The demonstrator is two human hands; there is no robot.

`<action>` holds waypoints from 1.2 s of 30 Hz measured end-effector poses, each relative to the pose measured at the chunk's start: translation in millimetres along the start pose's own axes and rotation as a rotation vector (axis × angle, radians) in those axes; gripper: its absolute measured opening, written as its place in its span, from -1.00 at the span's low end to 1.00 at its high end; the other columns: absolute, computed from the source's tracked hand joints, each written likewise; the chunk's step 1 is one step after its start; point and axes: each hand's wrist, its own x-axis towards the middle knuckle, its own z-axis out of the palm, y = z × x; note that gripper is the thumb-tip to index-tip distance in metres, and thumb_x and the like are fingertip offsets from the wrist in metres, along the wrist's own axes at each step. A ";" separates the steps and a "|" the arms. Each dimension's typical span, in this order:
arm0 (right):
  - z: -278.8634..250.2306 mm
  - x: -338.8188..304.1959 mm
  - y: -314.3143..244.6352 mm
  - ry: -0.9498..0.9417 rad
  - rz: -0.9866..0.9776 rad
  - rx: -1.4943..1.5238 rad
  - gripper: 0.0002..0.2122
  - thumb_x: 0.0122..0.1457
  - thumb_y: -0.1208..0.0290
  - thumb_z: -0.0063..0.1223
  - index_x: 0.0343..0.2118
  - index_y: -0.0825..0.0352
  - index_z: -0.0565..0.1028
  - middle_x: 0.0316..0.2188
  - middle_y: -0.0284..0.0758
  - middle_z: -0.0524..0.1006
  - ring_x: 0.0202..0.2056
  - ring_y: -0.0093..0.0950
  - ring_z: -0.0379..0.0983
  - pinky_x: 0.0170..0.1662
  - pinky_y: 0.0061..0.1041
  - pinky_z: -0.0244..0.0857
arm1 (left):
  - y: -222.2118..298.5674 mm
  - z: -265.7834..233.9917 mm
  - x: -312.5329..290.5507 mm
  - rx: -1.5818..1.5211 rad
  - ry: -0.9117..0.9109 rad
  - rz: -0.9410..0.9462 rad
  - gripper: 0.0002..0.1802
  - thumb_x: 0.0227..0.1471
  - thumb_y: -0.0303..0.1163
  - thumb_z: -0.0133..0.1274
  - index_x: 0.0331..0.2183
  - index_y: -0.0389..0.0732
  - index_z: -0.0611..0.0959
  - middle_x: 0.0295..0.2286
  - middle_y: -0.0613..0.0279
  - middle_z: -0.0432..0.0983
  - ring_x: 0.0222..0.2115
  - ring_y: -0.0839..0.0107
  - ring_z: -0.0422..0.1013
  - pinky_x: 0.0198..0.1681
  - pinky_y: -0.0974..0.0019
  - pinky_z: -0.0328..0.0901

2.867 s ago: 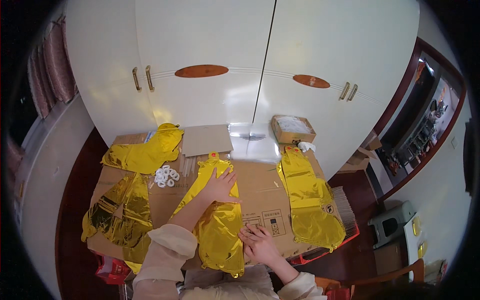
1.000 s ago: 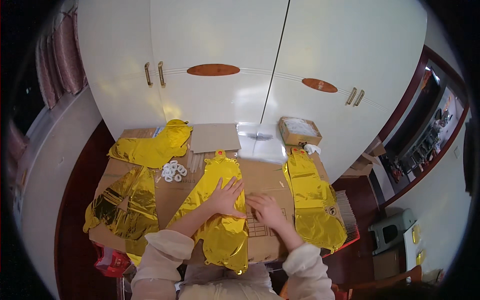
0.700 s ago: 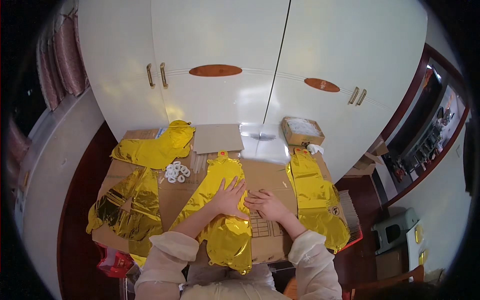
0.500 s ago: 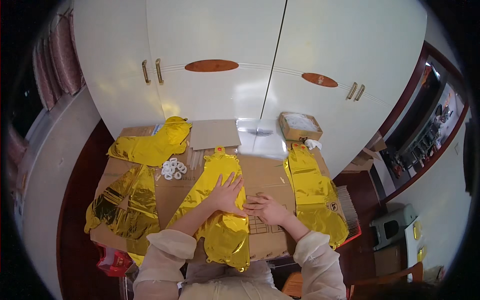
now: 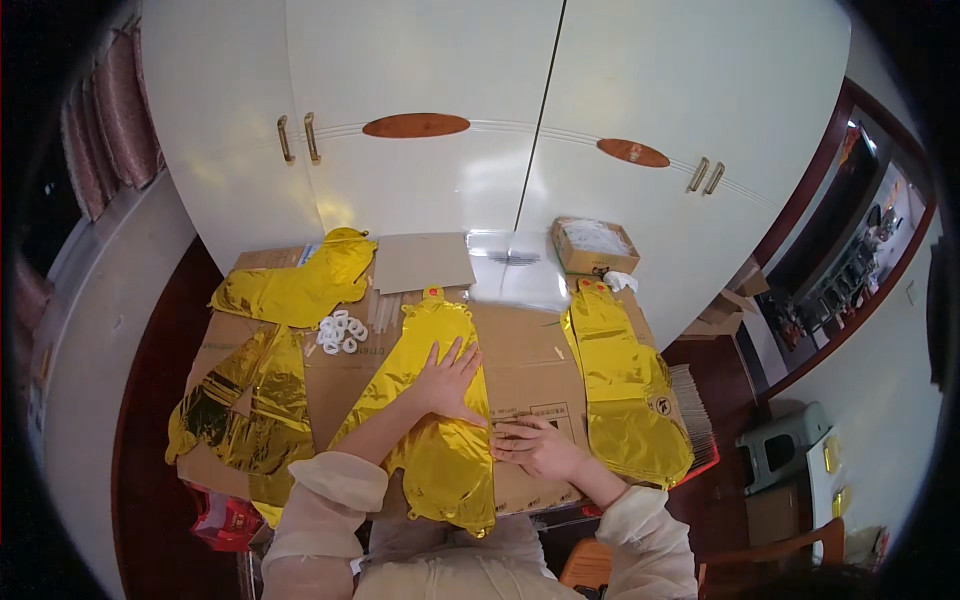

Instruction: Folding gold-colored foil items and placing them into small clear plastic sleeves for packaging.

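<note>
A flat gold foil balloon (image 5: 437, 325) lies lengthwise on the cardboard-covered table in front of me. My left hand (image 5: 449, 385) rests on its middle, palm down, fingers stretched out and apart. Against the balloon's right edge is my right hand (image 5: 545, 450), its fingers extended leftward to the foil and its palm over the cardboard. The undersides of both hands are hidden. Another gold foil balloon (image 5: 630, 400) lies to the right, with more gold foil pieces (image 5: 265, 425) to the left and a boot-shaped gold foil balloon (image 5: 300, 285) at the far left.
White rings (image 5: 341, 332) are heaped beside thin clear strips (image 5: 383, 310). Behind them lie a grey board (image 5: 425, 262) and clear plastic sheets (image 5: 520, 285). A small carton (image 5: 597, 247) stands at the back right before a white cabinet (image 5: 420, 60). A grey stool (image 5: 785, 445) is at right.
The view has shifted slightly. My right hand has slid a little nearer to me along the balloon's right edge; my left hand stays spread on the foil.
</note>
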 end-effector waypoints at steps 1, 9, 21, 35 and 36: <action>-1.5 -0.5 -2.1 -0.006 0.003 0.000 -0.57 -0.02 0.39 0.00 -0.01 0.10 0.55 0.12 -0.51 0.43 0.23 -0.48 0.19 0.27 -0.23 0.00 | 0.4 -0.5 -0.5 0.001 -0.003 -0.002 0.49 -0.42 0.64 -0.01 0.27 -0.33 0.04 0.29 -0.04 -0.11 0.32 -0.04 -0.23 0.27 -0.32 -0.32; -4.3 -4.1 -12.7 0.037 0.024 0.056 -0.54 -0.08 0.50 0.01 -0.03 0.11 0.56 0.08 -0.45 0.48 0.17 -0.41 0.28 0.23 -0.21 0.08 | 1.0 0.2 -1.0 0.006 0.011 -0.003 0.48 -0.41 0.65 -0.04 0.26 -0.34 0.05 0.29 -0.03 -0.10 0.32 -0.03 -0.23 0.26 -0.35 -0.32; -7.0 -4.1 -20.2 0.023 0.097 0.096 -0.65 0.02 0.47 -0.02 -0.09 0.14 0.59 0.06 -0.45 0.49 0.15 -0.46 0.29 0.26 -0.26 0.02 | -8.7 -8.0 24.8 0.064 0.036 -0.060 0.34 -0.26 0.63 -0.17 0.21 -0.36 0.19 0.24 0.00 0.07 0.31 0.09 -0.12 0.25 -0.38 -0.31; 5.3 -7.3 -13.7 0.091 0.185 0.305 -0.61 0.01 0.50 -0.06 -0.04 0.14 0.54 0.05 -0.41 0.48 0.11 -0.37 0.32 0.23 -0.26 0.07 | -41.0 -32.3 14.0 -0.086 0.180 -0.185 -0.14 0.12 0.23 -0.18 0.18 -0.31 0.26 0.18 -0.02 0.17 0.26 0.06 0.01 0.22 -0.24 -0.06; 7.2 -7.0 -11.7 0.134 0.204 0.369 -0.61 0.02 0.50 -0.06 -0.04 0.16 0.53 0.05 -0.37 0.47 0.10 -0.32 0.33 0.22 -0.25 0.08 | -47.2 -42.3 -2.2 -0.095 0.133 -0.188 -0.20 0.14 0.17 -0.16 0.15 -0.30 0.29 0.16 -0.02 0.21 0.23 0.05 0.06 0.20 -0.21 0.00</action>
